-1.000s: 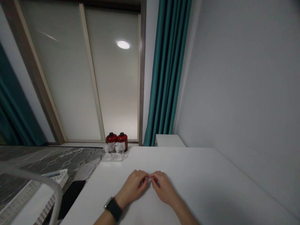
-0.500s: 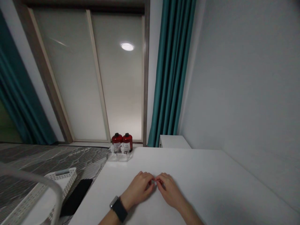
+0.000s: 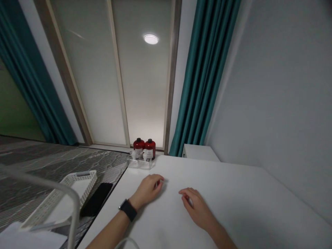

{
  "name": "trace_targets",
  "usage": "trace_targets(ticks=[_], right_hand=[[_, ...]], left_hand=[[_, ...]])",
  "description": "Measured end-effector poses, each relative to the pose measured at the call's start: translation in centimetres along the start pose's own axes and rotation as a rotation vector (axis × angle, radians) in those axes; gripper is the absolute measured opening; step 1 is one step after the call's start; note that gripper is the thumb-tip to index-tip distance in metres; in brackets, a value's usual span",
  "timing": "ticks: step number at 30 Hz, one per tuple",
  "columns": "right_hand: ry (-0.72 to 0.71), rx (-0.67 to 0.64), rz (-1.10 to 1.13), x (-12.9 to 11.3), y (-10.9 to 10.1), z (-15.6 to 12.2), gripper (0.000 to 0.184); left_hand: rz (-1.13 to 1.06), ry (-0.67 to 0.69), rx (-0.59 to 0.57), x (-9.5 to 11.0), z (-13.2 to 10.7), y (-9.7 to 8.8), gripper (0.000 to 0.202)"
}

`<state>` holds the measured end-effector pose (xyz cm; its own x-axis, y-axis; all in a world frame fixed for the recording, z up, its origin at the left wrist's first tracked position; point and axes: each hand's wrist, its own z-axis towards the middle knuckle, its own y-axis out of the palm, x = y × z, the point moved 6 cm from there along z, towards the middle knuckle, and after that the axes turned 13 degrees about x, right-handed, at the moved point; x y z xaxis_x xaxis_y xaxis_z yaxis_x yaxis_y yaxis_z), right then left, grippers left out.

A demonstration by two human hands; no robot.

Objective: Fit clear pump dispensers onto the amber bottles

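My left hand (image 3: pixel 148 188), a dark-strapped watch (image 3: pixel 127 209) on its wrist, is over the white table (image 3: pixel 233 200). Its fingers bend loosely, with a gap by the thumb, and I see nothing in them. To its right and a little nearer me, my right hand (image 3: pixel 196 207) is half curled, thumb apart from the fingers, also with nothing visible in it. Beyond the left hand, at the far left corner, a clear tray (image 3: pixel 139 164) holds whitish pump tops. Two red bottles with dark caps, the left bottle (image 3: pixel 138 144) and the right bottle (image 3: pixel 150 147), stand by it.
Left of the table are a white perforated basket (image 3: pixel 88 183), a flat black item (image 3: pixel 98 199) and a blurred pale curved bar (image 3: pixel 74 204). A thin pale loop (image 3: pixel 127 240) shows at the bottom edge. A white cabinet (image 3: pixel 199 152) stands behind the table, by the green curtain (image 3: pixel 204 79).
My hands, fingertips together before, have come apart: the left went left and away, the right moved to the right. The camera view has also tilted and shifted.
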<state>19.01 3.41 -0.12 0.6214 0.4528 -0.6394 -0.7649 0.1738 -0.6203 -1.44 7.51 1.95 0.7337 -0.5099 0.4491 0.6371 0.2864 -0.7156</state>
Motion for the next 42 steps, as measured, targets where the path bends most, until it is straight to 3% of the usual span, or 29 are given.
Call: trace_targets(ticks=[7,11,17,21,27,33,42], right_hand=[[-0.052,-0.041,0.047,-1.6,0.8,-0.5,0.019],[-0.082,-0.079,0.099,-2.6,2.3,-0.5,0.019],[-0.161,-0.16,0.042,-3.4,5.3,3.2,0.024],[-0.282,-0.085,0.017,-3.8,7.6,8.3,0.028],[-0.317,0.008,0.065,-4.0,11.4,14.1,0.037],[-0.3,0.066,0.112,-4.1,13.3,15.4,0.029],[-0.195,0.058,0.202,-3.6,13.8,16.0,0.024]], left_hand=[[0.106,-0.383,0.225,-3.8,0.3,-2.0,0.011],[0.148,-0.503,0.299,-5.0,0.2,-2.8,0.015],[0.148,-0.629,0.398,-6.5,0.1,-3.9,0.023],[0.116,-0.678,0.442,-7.2,-0.1,-4.0,0.022],[0.07,-0.697,0.497,-7.9,-0.3,-4.0,0.03],[0.027,-0.706,0.547,-8.4,-0.4,-4.1,0.035],[0.029,-0.624,0.617,-7.9,-0.3,-4.6,0.031]])
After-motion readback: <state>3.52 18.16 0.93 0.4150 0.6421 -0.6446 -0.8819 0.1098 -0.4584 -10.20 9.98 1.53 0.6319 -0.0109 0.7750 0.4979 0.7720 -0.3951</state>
